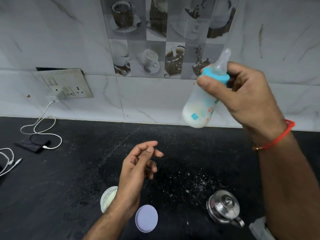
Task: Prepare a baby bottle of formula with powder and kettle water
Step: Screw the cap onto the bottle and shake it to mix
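My right hand is wrapped around the bottle by its blue ring in the upper right of the frame, my left hand hangs loose and empty, and the bottle looks light, smooth, maybe slippery.

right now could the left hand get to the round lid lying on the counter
Probably yes. The left hand is empty and loosely open above the black counter, and the round lid lies just beside its forearm, uncovered. The open powder container sits on the forearm's other side.

Black counter: powder tub; lid; steel kettle; phone; cables
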